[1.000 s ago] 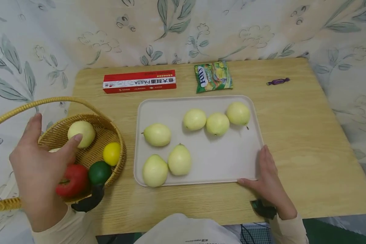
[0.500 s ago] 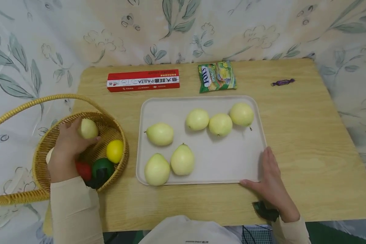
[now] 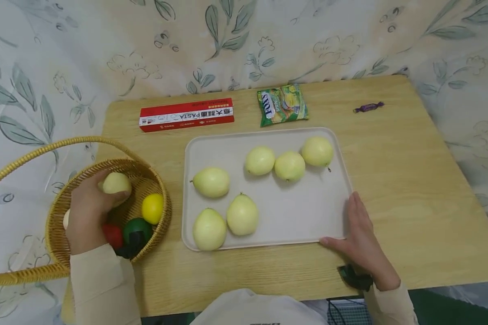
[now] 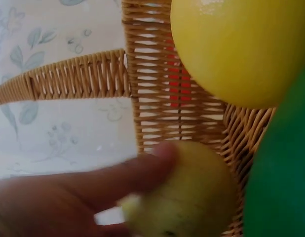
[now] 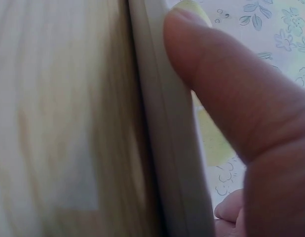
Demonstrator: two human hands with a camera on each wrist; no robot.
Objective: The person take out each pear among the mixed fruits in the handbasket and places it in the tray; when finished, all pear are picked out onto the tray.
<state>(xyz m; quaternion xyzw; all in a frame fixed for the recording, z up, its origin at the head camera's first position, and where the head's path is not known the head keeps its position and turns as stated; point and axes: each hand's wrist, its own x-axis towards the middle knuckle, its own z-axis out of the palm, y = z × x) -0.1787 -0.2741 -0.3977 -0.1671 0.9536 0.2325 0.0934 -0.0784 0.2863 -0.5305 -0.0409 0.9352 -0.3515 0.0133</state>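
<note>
My left hand (image 3: 87, 212) reaches into the wicker basket (image 3: 140, 178) and grips a pale yellow-green pear (image 3: 117, 183). In the left wrist view the thumb lies along this pear (image 4: 192, 192); the other fingers are mostly hidden. Near it in the basket are a yellow lemon-like fruit (image 3: 152, 208), a dark green rounded item (image 3: 138, 229) and a partly covered red one (image 3: 113, 235). My right hand (image 3: 359, 246) rests at the near right corner of the beige tray (image 3: 293, 216), fingers straight along its side, thumb at the front rim. Several pears (image 3: 243, 215) lie on the tray.
Behind the tray lie a red pasta box (image 3: 187, 114) and a green Fox's candy bag (image 3: 283, 104). A purple wrapped candy (image 3: 368, 107) sits at the back right of the wooden table (image 3: 410, 203). The basket's tall handle (image 3: 57, 145) arches over the left side.
My left hand has gone from above the basket down into it and taken hold of the pear. The right hand has stayed at the tray's corner.
</note>
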